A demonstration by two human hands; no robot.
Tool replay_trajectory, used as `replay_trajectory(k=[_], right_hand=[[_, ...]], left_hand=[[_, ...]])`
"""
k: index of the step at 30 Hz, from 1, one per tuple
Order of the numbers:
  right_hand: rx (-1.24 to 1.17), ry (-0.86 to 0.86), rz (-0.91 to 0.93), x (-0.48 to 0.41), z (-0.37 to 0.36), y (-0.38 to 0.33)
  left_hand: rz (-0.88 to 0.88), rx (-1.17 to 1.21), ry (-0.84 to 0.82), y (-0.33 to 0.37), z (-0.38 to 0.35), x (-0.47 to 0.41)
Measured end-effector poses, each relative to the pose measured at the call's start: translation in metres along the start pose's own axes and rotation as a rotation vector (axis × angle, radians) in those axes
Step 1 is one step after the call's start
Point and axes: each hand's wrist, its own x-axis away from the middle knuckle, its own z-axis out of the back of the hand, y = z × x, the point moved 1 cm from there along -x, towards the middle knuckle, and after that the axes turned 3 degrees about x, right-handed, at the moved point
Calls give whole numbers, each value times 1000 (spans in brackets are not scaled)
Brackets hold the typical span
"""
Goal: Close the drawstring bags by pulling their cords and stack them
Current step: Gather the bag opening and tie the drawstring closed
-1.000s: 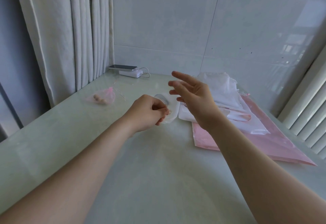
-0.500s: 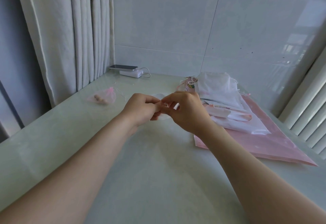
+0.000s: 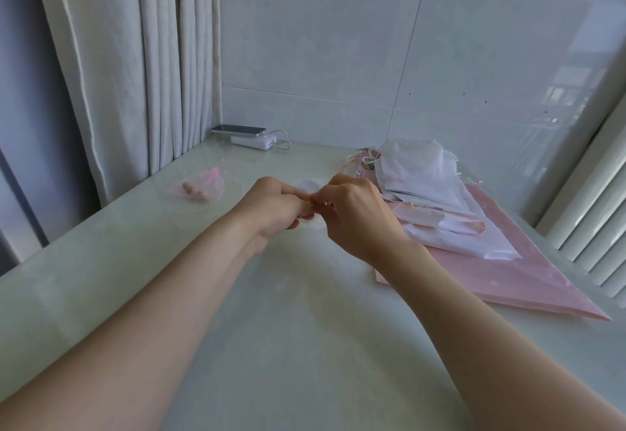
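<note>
My left hand (image 3: 274,205) and my right hand (image 3: 355,213) meet fingertip to fingertip above the table's middle, both pinched on a small sheer white drawstring bag (image 3: 306,184). The hands hide most of it; only its pale top edge and a bit below the fingers show. Whether the fingers grip the cord or the cloth cannot be told. A closed sheer pink bag (image 3: 203,186) with small beige items inside lies at the left. To the right sits a pile of white and pink drawstring bags (image 3: 420,173).
A large flat pink bag (image 3: 501,278) lies under the pile at the right. A phone on a white power bank (image 3: 252,137) sits at the back by the curtain (image 3: 135,64). Tiled wall behind; slatted panel (image 3: 596,227) at the right edge.
My right hand, open and raised a second ago, came down to meet the left hand and closed on the small white bag. The left hand stayed about where it was.
</note>
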Motion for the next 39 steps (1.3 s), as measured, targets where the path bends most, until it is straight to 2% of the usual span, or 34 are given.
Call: replay_trajectory(k=[8,14,23,26,31,39], right_hand=[[85,-113,41,-1,3,-3],[-151,-72,-185,-4,11,-4],[-526,-163,-479,-4,19,10],[-690,-191,-577,-4,19,11],[-1014,-251,-678,-1,18,10],[-1153,-241,-795,0,17,14]], left_hand=[[-19,-31,49,-1,-1,0],[-185,-255,149,-2,3,1],[-433,-342,283,4,0,9],[-509,-324,264,4,2,8],[-540,-268,226,0,2,7],[-553,-259,154,2,2,10]])
